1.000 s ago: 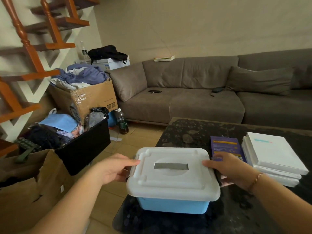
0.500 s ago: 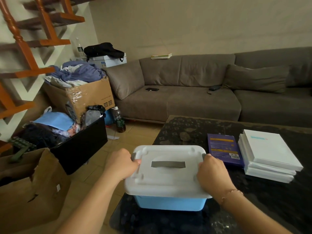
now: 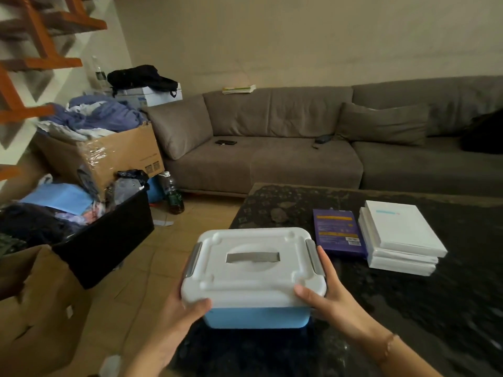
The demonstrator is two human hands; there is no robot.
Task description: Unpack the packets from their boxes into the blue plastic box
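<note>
Now both hands, left [image 3: 187, 308] and right [image 3: 324, 292], grip the white lid [image 3: 253, 265]; lift it evenly off the blue plastic box [image 3: 255, 318].

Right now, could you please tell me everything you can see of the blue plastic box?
The blue plastic box looks like smooth plastic, with a light blue body under a white lid that is still on. The lid has a grey recessed handle and grey side latches. It sits upright at the near left edge of the dark table. The left hand and right hand grip its near corners.
</note>
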